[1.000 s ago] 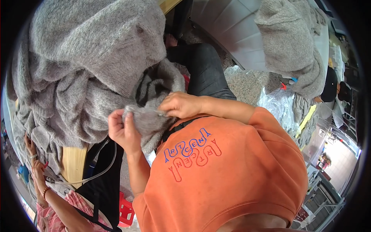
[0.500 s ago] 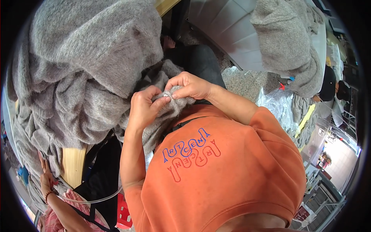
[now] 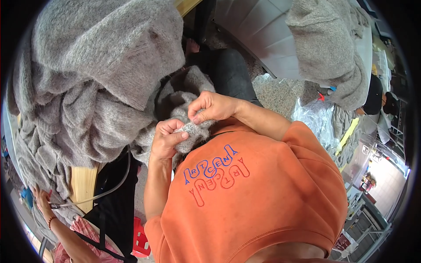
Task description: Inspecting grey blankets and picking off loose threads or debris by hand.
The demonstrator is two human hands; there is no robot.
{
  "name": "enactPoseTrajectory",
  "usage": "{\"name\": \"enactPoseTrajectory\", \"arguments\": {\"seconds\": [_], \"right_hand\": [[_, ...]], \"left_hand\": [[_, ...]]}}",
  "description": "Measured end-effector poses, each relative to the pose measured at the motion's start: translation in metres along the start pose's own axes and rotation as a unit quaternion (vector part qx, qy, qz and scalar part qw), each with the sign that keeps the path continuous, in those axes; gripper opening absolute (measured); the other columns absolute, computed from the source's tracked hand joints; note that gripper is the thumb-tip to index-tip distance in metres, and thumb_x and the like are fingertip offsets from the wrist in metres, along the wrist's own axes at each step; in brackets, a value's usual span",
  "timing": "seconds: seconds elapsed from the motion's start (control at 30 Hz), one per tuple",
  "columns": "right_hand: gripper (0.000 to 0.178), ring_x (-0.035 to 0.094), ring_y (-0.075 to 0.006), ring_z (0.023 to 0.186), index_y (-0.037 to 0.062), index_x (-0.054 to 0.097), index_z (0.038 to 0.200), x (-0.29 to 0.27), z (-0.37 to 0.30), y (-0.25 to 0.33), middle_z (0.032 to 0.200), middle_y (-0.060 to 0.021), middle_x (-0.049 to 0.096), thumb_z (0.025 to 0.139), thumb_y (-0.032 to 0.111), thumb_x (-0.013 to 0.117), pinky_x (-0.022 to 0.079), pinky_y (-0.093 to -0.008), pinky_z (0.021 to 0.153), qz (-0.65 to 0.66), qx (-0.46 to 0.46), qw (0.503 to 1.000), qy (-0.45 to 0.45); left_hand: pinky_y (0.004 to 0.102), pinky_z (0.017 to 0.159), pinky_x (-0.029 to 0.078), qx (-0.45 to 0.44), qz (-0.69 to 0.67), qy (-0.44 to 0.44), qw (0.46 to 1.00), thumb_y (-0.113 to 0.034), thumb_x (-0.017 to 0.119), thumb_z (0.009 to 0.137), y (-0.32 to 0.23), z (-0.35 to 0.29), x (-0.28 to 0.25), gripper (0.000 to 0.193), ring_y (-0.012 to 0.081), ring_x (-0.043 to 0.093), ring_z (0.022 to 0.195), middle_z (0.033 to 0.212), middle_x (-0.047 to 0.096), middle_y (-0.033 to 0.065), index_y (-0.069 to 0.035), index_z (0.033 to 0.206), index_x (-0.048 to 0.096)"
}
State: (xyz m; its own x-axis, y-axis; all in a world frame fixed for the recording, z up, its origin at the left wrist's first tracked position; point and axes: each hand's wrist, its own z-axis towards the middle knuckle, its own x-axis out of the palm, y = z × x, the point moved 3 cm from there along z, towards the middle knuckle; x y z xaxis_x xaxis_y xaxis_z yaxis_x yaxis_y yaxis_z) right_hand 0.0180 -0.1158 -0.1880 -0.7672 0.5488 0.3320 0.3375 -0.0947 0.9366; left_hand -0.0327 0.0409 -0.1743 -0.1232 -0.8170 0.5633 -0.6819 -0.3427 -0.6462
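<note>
Head camera shows both forearms bent inward before an orange sweatshirt (image 3: 263,193), the hands meeting over the lap. From below, the left forearm rises nearly straight; the left hand (image 3: 165,139) curls, its thumb and bent fingers pinching the edge of a grey knit garment (image 3: 193,129). Coming in slantwise from the right, the other forearm brings the right hand (image 3: 211,108) just above and beside it, thumb and forefinger closed on the same edge, though whether they also hold a thread is too small to tell. The garment bunches beneath both hands, between the sweatshirt and dark trousers (image 3: 232,76), next to a large grey knitwear heap (image 3: 105,48) on the left.
</note>
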Motion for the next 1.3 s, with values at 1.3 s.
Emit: {"name": "enactPoseTrajectory", "arguments": {"seconds": [1.3], "right_hand": [[0.006,0.049,-0.0046,0.066,0.0017,0.057,0.075,0.020,0.008,-0.006,0.069,0.0005,0.056,0.070,0.004,0.060,0.040,-0.0207,0.060,0.086,-0.007,0.989,-0.117]], "left_hand": [[0.0275,0.056,0.041,0.335,0.435,-0.277,0.789,0.006,0.054,0.061,0.003,-0.011,0.015,0.012,0.0207,0.050,0.062,0.070,0.052,0.0102,0.001,0.072,0.052]]}}
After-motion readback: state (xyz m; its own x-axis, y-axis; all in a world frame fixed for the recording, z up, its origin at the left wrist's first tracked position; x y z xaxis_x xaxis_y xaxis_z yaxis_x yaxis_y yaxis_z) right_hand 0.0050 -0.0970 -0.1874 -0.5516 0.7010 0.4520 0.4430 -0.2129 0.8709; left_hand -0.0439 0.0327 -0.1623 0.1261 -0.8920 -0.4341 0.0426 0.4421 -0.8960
